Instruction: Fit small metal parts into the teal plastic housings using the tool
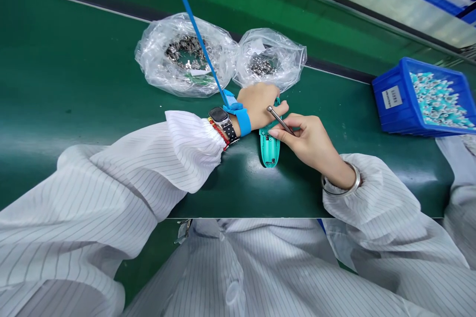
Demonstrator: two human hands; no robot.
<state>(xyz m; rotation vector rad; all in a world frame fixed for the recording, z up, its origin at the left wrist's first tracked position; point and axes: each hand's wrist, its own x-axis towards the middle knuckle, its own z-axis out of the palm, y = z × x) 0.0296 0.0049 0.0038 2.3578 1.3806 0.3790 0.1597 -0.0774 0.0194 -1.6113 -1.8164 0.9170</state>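
Observation:
A teal plastic casing (269, 151) lies on the green worktable, its open battery compartment with small metal contacts facing up. My left hand (258, 104) is closed over the upper part of this casing, and its wrist wears a watch and a blue strap. The left fingertips are partly hidden behind the hand. In my right hand (310, 141) a slim metal rod (281, 121) is pinched between thumb and fingers. It slants up to the left, its thicker end near my left thumb. The right fingertips are close beside the casing's right edge.
Beyond my hands stand two clear plastic bags, a larger bag (152, 59) and a smaller bag (293, 52), both with small metal parts. A blue bin (396, 101) of teal and white pieces is at the right. A blue cord (197, 29) runs up from my left wrist.

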